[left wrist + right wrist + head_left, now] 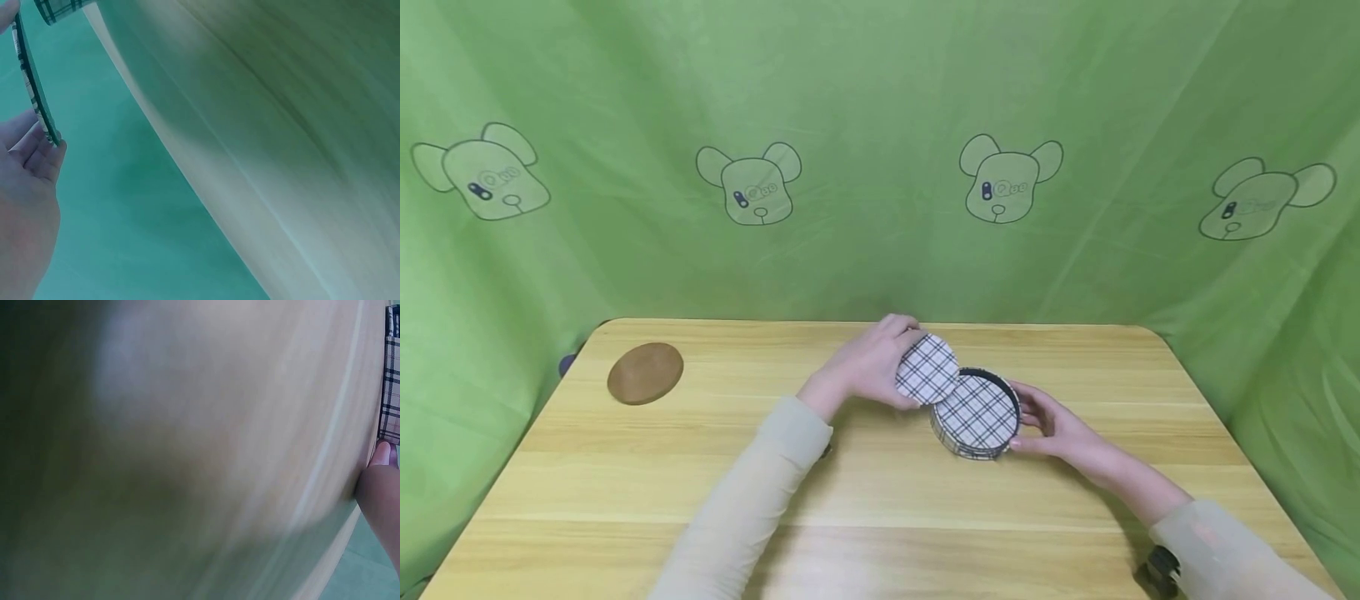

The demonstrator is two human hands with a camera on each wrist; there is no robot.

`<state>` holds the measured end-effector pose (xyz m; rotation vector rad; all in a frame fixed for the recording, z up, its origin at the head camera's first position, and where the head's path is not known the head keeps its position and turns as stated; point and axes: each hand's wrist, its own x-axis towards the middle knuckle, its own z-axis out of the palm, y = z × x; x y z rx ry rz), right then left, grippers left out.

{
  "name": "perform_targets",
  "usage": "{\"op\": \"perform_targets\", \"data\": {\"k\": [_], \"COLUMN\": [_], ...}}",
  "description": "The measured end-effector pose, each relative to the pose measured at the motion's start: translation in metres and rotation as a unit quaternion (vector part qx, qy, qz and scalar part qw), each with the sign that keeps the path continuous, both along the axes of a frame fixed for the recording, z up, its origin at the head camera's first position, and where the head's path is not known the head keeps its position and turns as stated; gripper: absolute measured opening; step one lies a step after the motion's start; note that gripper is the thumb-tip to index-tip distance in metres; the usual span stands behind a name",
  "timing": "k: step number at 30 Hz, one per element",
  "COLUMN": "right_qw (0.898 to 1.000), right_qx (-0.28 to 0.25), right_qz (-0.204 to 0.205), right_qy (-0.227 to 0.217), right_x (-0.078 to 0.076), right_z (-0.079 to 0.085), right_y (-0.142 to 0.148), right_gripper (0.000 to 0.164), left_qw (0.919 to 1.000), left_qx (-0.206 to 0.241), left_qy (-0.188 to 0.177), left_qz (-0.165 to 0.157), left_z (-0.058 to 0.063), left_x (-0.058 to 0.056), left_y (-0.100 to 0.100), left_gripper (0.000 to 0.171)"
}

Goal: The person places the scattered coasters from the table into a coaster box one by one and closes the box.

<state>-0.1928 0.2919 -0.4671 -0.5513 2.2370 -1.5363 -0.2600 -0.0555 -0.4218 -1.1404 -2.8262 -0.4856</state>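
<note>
White and dark check covers both the disc and the round box, the latter standing on the desk just right of its midline, nearer the far edge than the near one. My left hand has the disc by its rim, spread to about the disc's breadth, fingers at the far side and thumb at the near side. My right hand is curved about the box's right wall, thumb towards the near edge. Governing relation: the disc is held left of the box's mouth and towards the far edge, its near-right rim overlapping the box's rim in the head view; contact there cannot be confirmed. Both are round, so neither outline has a long axis. A checked face shows inside the box; whether floor or second disc, undetermined. A brown plate lies by the far left corner.
</note>
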Motion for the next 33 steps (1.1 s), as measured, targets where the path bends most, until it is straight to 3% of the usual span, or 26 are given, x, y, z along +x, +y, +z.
{"op": "perform_targets", "data": {"k": [13, 33], "right_qw": [1.0, 1.0], "right_qx": [0.006, 0.005], "right_qz": [0.0, 0.0], "right_qy": [0.003, -0.003], "right_x": [-0.003, -0.002], "right_z": [-0.002, -0.002], "right_y": [0.0, 0.001], "right_gripper": [0.092, 0.091], "left_qw": [0.9988, 0.9973], "left_qx": [-0.005, -0.045], "left_qy": [0.022, 0.025], "left_qz": [-0.044, -0.052], "left_z": [0.005, -0.001], "left_x": [0.007, 0.015], "left_y": [0.021, 0.05], "left_gripper": [0.109, 0.112]}}
